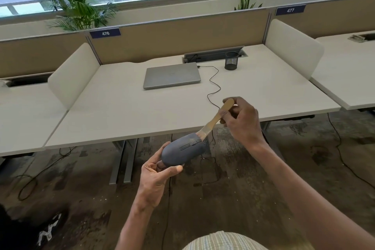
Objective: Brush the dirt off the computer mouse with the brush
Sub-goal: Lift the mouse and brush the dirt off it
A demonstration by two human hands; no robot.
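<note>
- I see my left hand holding the grey computer mouse up in the air, in front of the white desk and over the floor.
- My left thumb and fingers are closed around the back end of the mouse.
- The front of the mouse points up and away from me, toward the desk edge.
- My right hand grips the wooden handle of the brush with its fingers pinched shut.
- The brush slants down to the left, and its pale bristles touch the front tip of the mouse.
- On the desk, far behind the mouse, lies a closed silver laptop.
- A black mesh cup stands to the right of the laptop.
- A thin black cable runs from the laptop toward the brush.
</note>
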